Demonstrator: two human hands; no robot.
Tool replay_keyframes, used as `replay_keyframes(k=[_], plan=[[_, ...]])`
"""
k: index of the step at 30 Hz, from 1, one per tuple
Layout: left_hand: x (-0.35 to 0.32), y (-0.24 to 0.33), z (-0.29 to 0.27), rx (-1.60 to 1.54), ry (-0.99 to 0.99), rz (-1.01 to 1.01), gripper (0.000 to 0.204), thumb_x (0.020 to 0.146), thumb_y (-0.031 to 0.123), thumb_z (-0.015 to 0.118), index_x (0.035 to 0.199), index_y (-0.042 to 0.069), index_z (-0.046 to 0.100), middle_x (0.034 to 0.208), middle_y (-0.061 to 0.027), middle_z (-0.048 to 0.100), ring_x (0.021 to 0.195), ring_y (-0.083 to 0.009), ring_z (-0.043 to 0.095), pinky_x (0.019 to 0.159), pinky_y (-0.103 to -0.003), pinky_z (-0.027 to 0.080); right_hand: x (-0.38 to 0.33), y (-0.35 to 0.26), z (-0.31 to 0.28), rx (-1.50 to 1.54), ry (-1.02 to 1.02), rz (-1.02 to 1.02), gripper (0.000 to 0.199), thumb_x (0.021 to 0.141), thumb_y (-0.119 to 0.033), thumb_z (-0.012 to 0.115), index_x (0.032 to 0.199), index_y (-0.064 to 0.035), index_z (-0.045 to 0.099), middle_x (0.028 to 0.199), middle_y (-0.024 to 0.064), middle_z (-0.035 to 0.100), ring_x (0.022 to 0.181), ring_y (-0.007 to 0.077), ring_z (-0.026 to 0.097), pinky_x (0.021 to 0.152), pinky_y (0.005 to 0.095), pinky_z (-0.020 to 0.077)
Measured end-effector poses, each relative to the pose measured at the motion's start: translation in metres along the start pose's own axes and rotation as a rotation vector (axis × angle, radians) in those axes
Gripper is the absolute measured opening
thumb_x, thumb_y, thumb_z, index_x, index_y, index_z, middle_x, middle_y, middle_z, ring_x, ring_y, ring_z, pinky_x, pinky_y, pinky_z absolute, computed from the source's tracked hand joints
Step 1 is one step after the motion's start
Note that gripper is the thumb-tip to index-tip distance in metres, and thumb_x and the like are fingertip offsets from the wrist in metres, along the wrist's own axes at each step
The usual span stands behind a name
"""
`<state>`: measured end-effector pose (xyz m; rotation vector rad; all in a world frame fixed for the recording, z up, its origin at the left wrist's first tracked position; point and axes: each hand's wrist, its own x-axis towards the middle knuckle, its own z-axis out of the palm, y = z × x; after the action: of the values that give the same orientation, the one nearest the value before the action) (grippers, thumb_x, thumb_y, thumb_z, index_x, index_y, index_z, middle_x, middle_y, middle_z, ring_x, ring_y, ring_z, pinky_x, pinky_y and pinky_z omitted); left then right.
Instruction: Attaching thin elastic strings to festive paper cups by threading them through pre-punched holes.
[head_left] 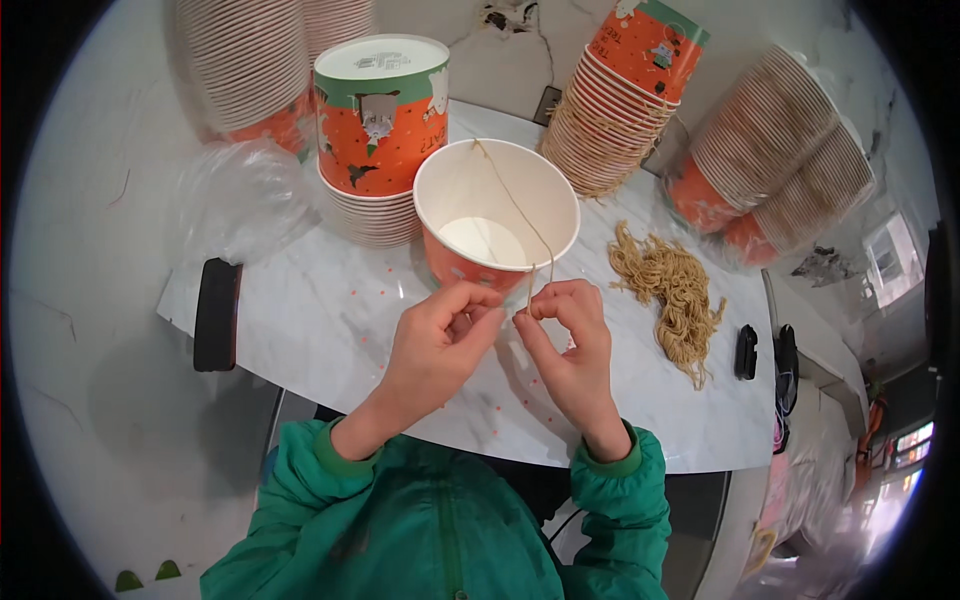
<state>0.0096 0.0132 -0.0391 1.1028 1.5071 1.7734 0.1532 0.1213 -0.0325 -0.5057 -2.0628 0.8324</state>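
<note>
Head view, looking down on a white marble table (330,300). Paper cup (497,215), orange outside and white inside, stands open near the table's middle, just beyond both hands. A thin tan string (515,205) runs from the cup's far rim, across its mouth, over the near rim and down to the hands.

Left hand (440,340): fingers curled, thumb and forefinger pressed together near the string's lower end; whether the string sits between them cannot be told. Right hand (570,340): thumb and forefinger pinch the string just below the cup's near rim, other fingers curled. The two hands are just beside each other, fingertips nearly touching. Both forearms wear green sleeves (440,520).

To the right of the cup, a loose bundle of tan strings (672,290) lies on the table, apart from the hands. Behind the cup, a stack of cups (380,140) stands bottom-up; another stack (620,100) leans at the back right. More stacks in clear plastic wrap (780,160) lie at the far right, and others at the far left (250,70). A black clamp (217,313) grips the table's left edge.
</note>
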Motion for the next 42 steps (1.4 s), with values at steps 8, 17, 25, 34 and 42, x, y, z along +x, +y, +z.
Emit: replay_keyframes(k=[8, 17, 25, 34, 42], plan=[[0.021, 0.003, 0.017, -0.112, -0.024, -0.095, 0.014, 0.098, 0.009, 0.072, 0.107, -0.002, 0.072, 0.084, 0.0018, 0.07, 0.071, -0.0017, 0.057, 0.061, -0.02, 0.044, 0.002, -0.009, 0.004, -0.419, 0.075, -0.296, 0.021, 0.078, -0.002, 0.078, 0.095, -0.0083, 0.068, 0.104, 0.0074, 0.062, 0.093, 0.0287, 0.053, 0.079, 0.0414, 0.0386], [0.03, 0.009, 0.008, -0.262, -0.075, -0.286, 0.014, 0.1, 0.013, 0.071, 0.103, -0.001, 0.069, 0.087, -0.0011, 0.073, 0.075, -0.0031, 0.063, 0.065, -0.02, 0.05, 0.001, -0.012, -0.01, -0.545, 0.147, -0.239, 0.021, 0.079, -0.007, 0.082, 0.096, -0.0085, 0.07, 0.103, 0.006, 0.061, 0.095, 0.0275, 0.055, 0.081, 0.0414, 0.0375], [0.023, -0.002, 0.02, -0.363, 0.007, -0.138, 0.01, 0.099, 0.009, 0.07, 0.103, 0.001, 0.067, 0.093, -0.0035, 0.075, 0.081, -0.0049, 0.065, 0.07, -0.021, 0.051, -0.004, -0.022, -0.005, -0.499, 0.131, -0.265, 0.017, 0.081, -0.009, 0.081, 0.094, -0.0096, 0.071, 0.104, 0.0064, 0.061, 0.095, 0.0261, 0.055, 0.084, 0.0423, 0.0371], [0.024, 0.004, 0.02, -0.704, -0.024, -0.334, 0.006, 0.098, 0.007, 0.071, 0.101, 0.004, 0.067, 0.097, -0.0054, 0.077, 0.072, -0.0055, 0.054, 0.067, -0.021, 0.043, -0.004, -0.017, -0.006, -0.438, 0.163, -0.226, 0.024, 0.084, -0.008, 0.079, 0.108, -0.0065, 0.075, 0.105, 0.0078, 0.062, 0.092, 0.0248, 0.057, 0.083, 0.039, 0.0415], [0.019, -0.002, 0.027, -0.521, -0.032, -0.204, 0.008, 0.097, 0.005, 0.071, 0.105, 0.003, 0.068, 0.093, 0.0001, 0.073, 0.078, -0.0039, 0.059, 0.069, -0.021, 0.046, -0.001, -0.01, -0.004, 0.279, 0.163, 0.054, 0.021, 0.093, 0.001, 0.073, 0.114, -0.0013, 0.074, 0.107, 0.0067, 0.063, 0.092, 0.0151, 0.061, 0.078, 0.0255, 0.05]])
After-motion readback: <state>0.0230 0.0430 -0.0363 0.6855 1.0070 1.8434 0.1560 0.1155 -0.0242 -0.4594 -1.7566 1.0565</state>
